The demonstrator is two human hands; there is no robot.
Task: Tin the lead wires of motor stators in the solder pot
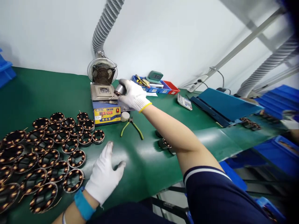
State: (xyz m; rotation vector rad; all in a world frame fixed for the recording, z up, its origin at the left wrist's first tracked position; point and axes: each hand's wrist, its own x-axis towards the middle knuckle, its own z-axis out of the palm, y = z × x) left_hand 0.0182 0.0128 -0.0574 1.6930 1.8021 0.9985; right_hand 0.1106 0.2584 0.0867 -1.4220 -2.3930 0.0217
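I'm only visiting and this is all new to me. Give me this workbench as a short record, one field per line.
Right hand: white glove, gripping a metal ring by the machine's square top
Left hand: white glove, fingers spread, holding nothing
Machine: yellow and blue front, red display
Loose rings: many, with copper, grouped on the table's left
Pliers: green handles, spread apart
Hose: grey, ribbed, above the machine
Table: green

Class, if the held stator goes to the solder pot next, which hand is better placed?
Right, probably: the right hand grips the held stator right by the solder pot, whereas the left hand is open, empty, near the other stators.
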